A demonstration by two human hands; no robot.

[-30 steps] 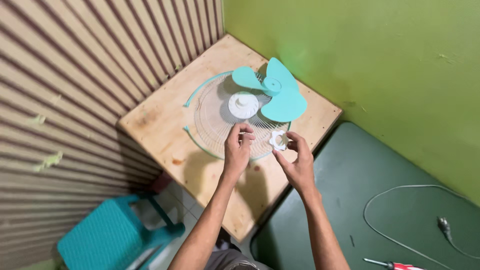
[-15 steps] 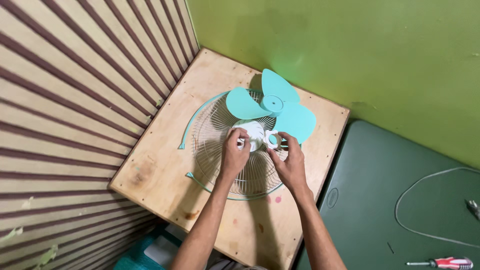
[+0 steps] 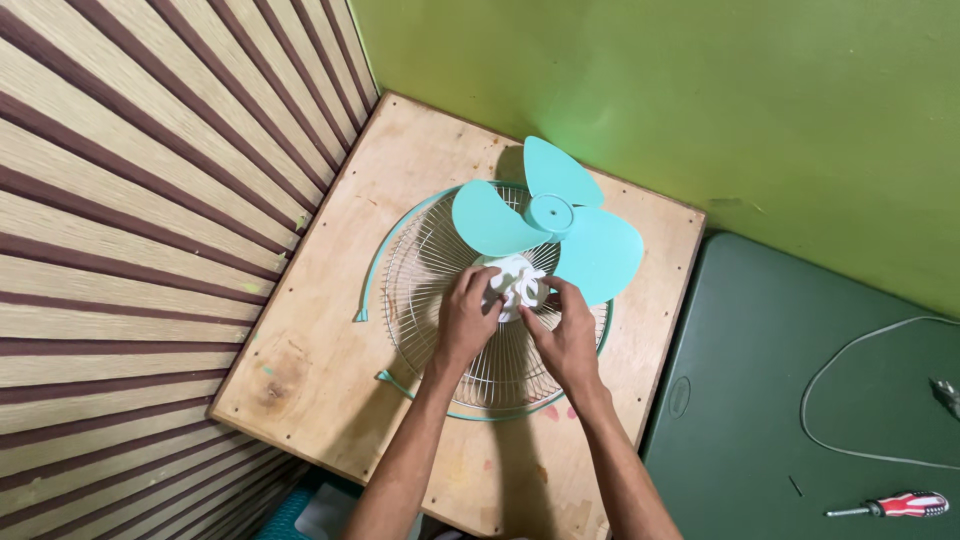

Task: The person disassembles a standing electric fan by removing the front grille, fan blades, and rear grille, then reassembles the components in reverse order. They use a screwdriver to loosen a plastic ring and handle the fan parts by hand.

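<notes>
A white plastic hub piece (image 3: 515, 283) is held at the centre of a round wire fan guard (image 3: 452, 345), which lies flat on a square plywood table (image 3: 310, 360). The piece is pinched from both sides: the left hand (image 3: 467, 317) grips its left edge with bent fingers, and the right hand (image 3: 568, 330) grips its right edge with thumb and fingertips pressed together on it. Its ribs face up toward the camera; no long axis can be told, since the piece looks roughly round (much of it is covered by the fingers). A teal three-blade fan propeller (image 3: 548, 222) lies on the far part of the guard, hub upward, one blade pointing to the far wall, one to the left, one to the right. A teal rim band (image 3: 372, 282) is seen curving beside the guard's left edge, on the table. To the right a dark green surface (image 3: 760, 420) carries a white cable (image 3: 850, 360) and a red-handled screwdriver (image 3: 895, 505), its tip pointing left.
</notes>
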